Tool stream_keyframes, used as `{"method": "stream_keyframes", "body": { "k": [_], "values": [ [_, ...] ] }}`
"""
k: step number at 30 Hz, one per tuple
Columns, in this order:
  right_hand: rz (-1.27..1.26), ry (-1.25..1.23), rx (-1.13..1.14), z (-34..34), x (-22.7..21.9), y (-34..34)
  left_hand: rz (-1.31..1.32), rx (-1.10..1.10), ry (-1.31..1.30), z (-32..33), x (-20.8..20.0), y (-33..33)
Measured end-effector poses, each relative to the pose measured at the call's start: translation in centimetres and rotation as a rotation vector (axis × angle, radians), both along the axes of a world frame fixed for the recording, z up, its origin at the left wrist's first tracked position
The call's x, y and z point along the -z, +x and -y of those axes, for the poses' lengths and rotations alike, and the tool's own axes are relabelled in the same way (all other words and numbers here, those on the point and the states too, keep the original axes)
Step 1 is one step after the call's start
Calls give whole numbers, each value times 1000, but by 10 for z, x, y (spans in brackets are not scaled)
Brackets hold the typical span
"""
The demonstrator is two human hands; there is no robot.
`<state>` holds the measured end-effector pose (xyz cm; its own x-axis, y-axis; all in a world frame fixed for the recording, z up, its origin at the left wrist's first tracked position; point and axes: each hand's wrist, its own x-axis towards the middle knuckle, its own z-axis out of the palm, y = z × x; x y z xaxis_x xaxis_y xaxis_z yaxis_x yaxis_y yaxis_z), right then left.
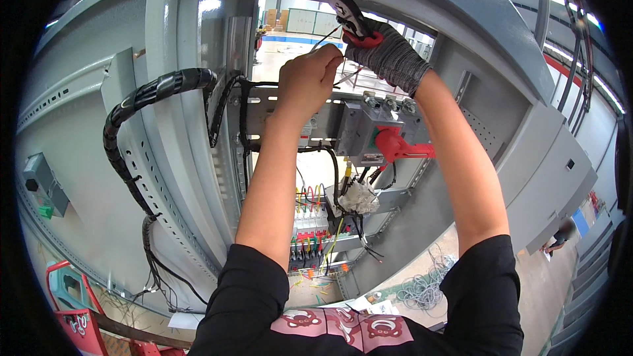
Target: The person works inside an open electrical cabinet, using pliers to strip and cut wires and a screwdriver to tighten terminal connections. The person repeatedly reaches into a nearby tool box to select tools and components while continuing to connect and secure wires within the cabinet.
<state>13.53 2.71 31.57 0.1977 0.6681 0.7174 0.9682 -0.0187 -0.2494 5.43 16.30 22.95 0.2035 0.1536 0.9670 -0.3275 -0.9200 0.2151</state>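
My right hand [390,56], in a grey knit glove, is closed around hand pliers [351,18] with a silver head and red-and-black grips. Just left of it, my bare left hand [306,82] has its fingers pinched together on a thin black wire [324,38], which runs up toward the pliers. What lies between the fingertips is partly hidden. Both hands are raised in front of the cabinet's upper opening, above a metal crossrail [323,107]. Below my right wrist sits a grey switch [361,133] with a red rotary handle [403,146].
A thick black wrapped cable bundle [117,122] arches at left along the open cabinet door [79,158]. Lower inside are a row of small breakers [310,224] with coloured wires and a plastic-wrapped part [360,198]. Coiled grey wire [425,287] lies on the floor.
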Motion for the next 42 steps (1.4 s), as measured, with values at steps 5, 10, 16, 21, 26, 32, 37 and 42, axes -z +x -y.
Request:
{"method": "stream_keyframes", "body": {
  "k": [5, 10, 16, 21, 26, 32, 37, 42],
  "values": [
    [-16, -40, 89, -3, -3, -2, -11, 33, -87, 7, -1, -3],
    [-305, -91, -98, 12, -4, 6, -50, 90, -155, 9, -4, -8],
    [-222, -128, 319, 30, -8, 7, -8, 108, -212, 13, -7, -10],
    [-364, -77, 56, 35, 7, 29, 24, 187, -248, 12, -4, -6],
    [-540, 40, -42, 42, 25, 18, 101, 344, -294, 1, 6, -14],
    [-391, 114, -106, 59, 31, 2, 181, 397, -316, 8, 23, -31],
    [-390, 32, 66, 81, 41, -45, 190, 370, -316, 1, 39, -42],
    [-478, 100, -106, 98, 56, -62, 180, 407, -290, 0, 52, -40]
  ]
}}
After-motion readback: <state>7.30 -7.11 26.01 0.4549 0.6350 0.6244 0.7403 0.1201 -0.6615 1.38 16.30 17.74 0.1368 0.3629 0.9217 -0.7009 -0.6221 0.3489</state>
